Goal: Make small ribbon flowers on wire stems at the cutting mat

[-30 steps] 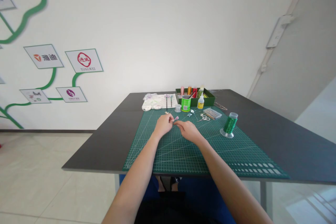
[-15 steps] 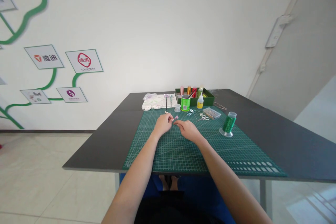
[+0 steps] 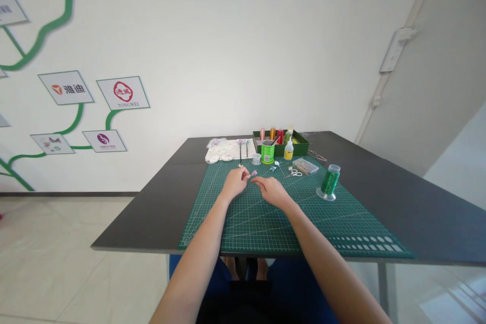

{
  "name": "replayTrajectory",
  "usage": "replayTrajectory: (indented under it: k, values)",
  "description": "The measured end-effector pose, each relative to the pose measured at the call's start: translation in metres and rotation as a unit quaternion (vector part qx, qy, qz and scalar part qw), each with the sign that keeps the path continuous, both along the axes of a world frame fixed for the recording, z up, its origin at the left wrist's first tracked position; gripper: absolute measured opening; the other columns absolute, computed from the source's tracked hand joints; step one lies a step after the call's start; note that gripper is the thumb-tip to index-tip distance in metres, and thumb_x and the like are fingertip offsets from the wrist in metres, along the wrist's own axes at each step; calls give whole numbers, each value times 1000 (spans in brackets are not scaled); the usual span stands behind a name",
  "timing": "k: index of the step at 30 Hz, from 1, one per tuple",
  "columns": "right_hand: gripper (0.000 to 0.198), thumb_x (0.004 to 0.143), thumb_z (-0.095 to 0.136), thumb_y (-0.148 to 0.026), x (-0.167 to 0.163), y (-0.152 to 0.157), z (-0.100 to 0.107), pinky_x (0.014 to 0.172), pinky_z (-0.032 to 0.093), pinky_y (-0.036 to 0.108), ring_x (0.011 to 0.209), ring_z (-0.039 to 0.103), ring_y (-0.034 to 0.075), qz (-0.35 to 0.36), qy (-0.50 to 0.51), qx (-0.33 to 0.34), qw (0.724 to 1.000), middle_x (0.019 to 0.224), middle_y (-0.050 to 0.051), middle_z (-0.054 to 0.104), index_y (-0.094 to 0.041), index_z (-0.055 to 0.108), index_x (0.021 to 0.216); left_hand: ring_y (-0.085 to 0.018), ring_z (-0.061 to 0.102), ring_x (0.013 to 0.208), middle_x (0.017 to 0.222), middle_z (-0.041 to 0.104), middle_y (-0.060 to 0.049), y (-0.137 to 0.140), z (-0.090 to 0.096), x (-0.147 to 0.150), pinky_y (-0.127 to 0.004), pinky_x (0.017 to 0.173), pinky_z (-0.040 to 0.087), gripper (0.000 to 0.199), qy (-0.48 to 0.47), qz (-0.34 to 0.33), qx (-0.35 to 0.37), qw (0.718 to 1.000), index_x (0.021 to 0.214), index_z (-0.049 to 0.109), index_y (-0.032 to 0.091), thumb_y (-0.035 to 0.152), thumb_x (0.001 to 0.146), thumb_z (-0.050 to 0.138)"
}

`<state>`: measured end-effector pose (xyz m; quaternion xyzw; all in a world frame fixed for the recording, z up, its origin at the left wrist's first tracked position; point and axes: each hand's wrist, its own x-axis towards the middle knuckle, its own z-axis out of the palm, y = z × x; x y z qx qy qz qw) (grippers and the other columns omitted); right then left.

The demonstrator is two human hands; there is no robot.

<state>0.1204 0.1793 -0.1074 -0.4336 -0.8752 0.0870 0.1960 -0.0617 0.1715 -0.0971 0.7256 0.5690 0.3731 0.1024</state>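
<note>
Fingers (image 3: 246,175) hold a pinkish piece (image 3: 254,173); wall sign (image 3: 123,93) reads "TONGWEI".

A dark table (image 3: 144,217) with a pale grey front edge carries a green cutting mat (image 3: 258,223), printed with a fine grid and rows of pale ovals at its near right corner. On the mat stand a spool of green thread (image 3: 331,181) toward the right, its wide clear base down, and, farther back, a bright green can (image 3: 268,153), a small pale spool (image 3: 256,159) beside it and a yellow-labelled bottle (image 3: 288,153). White-handled scissors (image 3: 295,173) lie near a clear flat case (image 3: 306,166). Behind sit a dark green box (image 3: 301,150) and, left of it, a whitish padded sheet (image 3: 222,151); a slim metallic tool (image 3: 317,156) lies beyond the case
</note>
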Motion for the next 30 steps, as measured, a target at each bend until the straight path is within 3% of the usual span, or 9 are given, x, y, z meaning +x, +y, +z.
replayTrajectory:
  k: [10,16,30]
  values:
    - [38,101,41,-21,1,-1,2,76,45,29,89,73,24,3,3,11,1000,99,8,79,-27,70,125,-17,62,72,80,72,-2,-2,2,3,-27,68,41,11,19,5,5,1000,79,66,19,12,86,62]
    - [40,101,41,-21,2,-1,4,81,45,28,93,72,22,7,-2,5,1000,104,8,79,-27,68,130,-18,63,75,81,72,-3,-6,6,9,-28,70,43,13,30,4,12,999,80,67,19,10,86,60]
    - [40,102,38,-24,0,-7,9,77,46,29,90,73,25,2,-17,36,999,101,11,79,-25,66,132,-14,59,68,74,68,0,-2,7,5,-25,67,42,11,-34,-9,3,999,79,66,17,9,84,60]
